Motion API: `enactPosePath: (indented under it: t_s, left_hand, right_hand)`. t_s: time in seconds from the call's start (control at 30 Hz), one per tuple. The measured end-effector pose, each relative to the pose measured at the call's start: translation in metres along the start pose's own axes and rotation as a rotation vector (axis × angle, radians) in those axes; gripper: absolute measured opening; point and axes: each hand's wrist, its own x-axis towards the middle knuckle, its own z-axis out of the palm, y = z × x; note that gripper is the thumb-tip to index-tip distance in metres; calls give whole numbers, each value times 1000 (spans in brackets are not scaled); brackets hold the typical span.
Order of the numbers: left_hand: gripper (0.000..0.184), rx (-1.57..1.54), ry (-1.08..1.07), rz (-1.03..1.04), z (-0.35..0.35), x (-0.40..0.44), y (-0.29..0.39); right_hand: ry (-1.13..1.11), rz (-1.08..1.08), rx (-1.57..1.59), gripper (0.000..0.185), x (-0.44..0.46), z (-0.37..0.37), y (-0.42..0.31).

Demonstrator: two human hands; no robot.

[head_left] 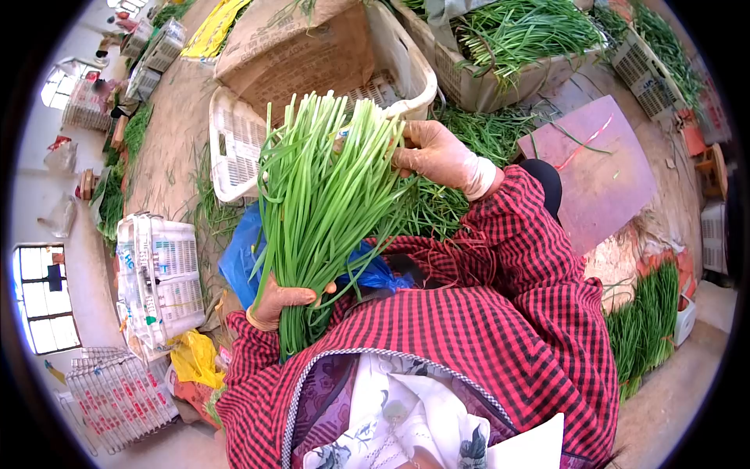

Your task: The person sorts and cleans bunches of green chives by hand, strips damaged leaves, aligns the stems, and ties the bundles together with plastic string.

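Observation:
A large bunch of long green stalks (328,180) with pale cut ends stands upright in front of my body. My left hand (289,302), in a thin glove, is wrapped round its lower, leafy part. At the upper right of the bunch, my right hand (441,156), also gloved, has thumb and fingers pinched at the pale ends; whether it grips a stalk is too small to tell. Behind the bunch is a white plastic basket (226,148) holding a brown cardboard sheet (301,62). Blue plastic (244,248) lies beneath the bunch.
Loose green stalks (445,205) cover the floor beyond my right arm. A filled crate (500,78) stands at the top, a pinkish board (598,168) at the right, upright bundles (644,328) at the lower right. Stacked white baskets (160,273) and a yellow bag (195,358) are at the left.

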Motion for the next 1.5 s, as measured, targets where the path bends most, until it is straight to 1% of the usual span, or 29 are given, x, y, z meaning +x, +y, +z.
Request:
enactPosePath:
  t_s: [0.1, 0.13, 0.23, 0.27, 0.3, 0.37, 0.4, 0.47, 0.5, 0.57, 0.63, 0.67, 0.7, 0.8, 0.83, 0.9, 0.97, 1.0, 1.1, 1.13, 1.17, 1.2, 1.27, 1.3, 1.37, 1.4, 1.43, 1.47, 1.5]
  left_hand:
    - [72, 17, -15, 29, 6, 0, 8]
    - [72, 45, -46, 37, 10, -1, 13]
    - [73, 122, -91, 26, 8, -5, 16]
    - [73, 111, -75, 23, 5, -8, 12]
    - [74, 99, -58, 19, 4, -10, 11]
    - [74, 109, -66, 19, 5, -15, 16]
    - [74, 89, -35, 1, 2, -19, 14]
    - [75, 81, -5, -9, -6, -19, 9]
    - [75, 79, -5, -8, -10, -18, 5]
    - [76, 127, -30, 30, -16, -16, 1]
    - [74, 119, -28, 15, -6, -17, 8]
    - [73, 109, -24, 1, -3, -18, 11]
    - [73, 106, -15, 8, -4, -19, 10]
    - [69, 231, -36, 52, -12, -26, 5]
    - [69, 224, -25, 54, -12, -29, 2]
    - [70, 279, -2, 105, -13, -28, -1]
    - [66, 287, -2, 113, -9, -25, -4]
    - [62, 298, -3, 121, -7, -23, -6]
    - [55, 313, -29, 131, -5, -19, -7]
    - [55, 425, -45, 151, -6, -18, -6]
    - [56, 534, -57, 170, -6, -19, -5]
    - [55, 510, -52, 153, -6, -21, -4]
    - [51, 483, -18, 151, -6, -24, -4]
    - [47, 476, -6, 152, -6, -25, -5]
    - [45, 539, 35, 202, -8, -23, -8]
    - [45, 577, 22, 226, -9, -22, -9]
    - [45, 616, 4, 246, -10, -19, -9]
    - [56, 660, -106, 204, -17, -17, -8]
    - [56, 661, -115, 207, -15, -15, -10]
  right_hand:
    - [82, 17, 3, 27, -3, -10, -6]
    - [74, 9, 147, 28, -7, -9, -13]
    - [190, -70, 163, 15, -4, -28, 1]
    - [283, -67, 60, 11, -10, -40, -1]
    - [348, -130, 61, 12, -9, -57, 7]
    - [518, -2, -198, 25, -9, -97, 30]
    - [518, -2, -198, 25, -12, -94, 30]
    - [652, -144, -922, 41, -23, -84, 29]
    - [397, -68, -487, 52, -26, -67, 1]
    - [88, -87, -224, 49, -27, -36, -13]
    - [2, -294, -366, 40, -16, -16, 8]
    - [46, -206, -106, 29, -10, -10, 20]
    - [35, -210, -107, 29, -8, -15, 16]
    - [330, -211, -128, 20, -4, -49, 8]
    - [492, -173, -554, 22, 0, -65, 10]
    - [653, -452, -699, 28, 0, -61, 12]
    - [387, -451, -612, 34, -8, -26, -24]
    - [242, -527, -661, 38, -3, -15, -23]
    - [89, -470, -845, 34, 11, 12, 2]
    - [179, -528, -740, 23, 18, 16, 13]
    - [162, -533, -739, 23, 23, 5, 19]
    - [162, -625, -799, 19, 26, -12, 21]
    - [235, -450, -804, 15, 17, -37, 19]
    - [309, -182, -755, 14, 10, -46, 12]
    - [549, -415, -1088, 30, 3, -56, 13]
    - [518, -503, -1045, 52, 2, -46, -1]
    - [401, -565, -1131, 60, -2, -26, -28]
    - [288, -621, -1213, 67, -6, -1, -47]
    - [208, -589, -1237, 72, -8, 22, -48]
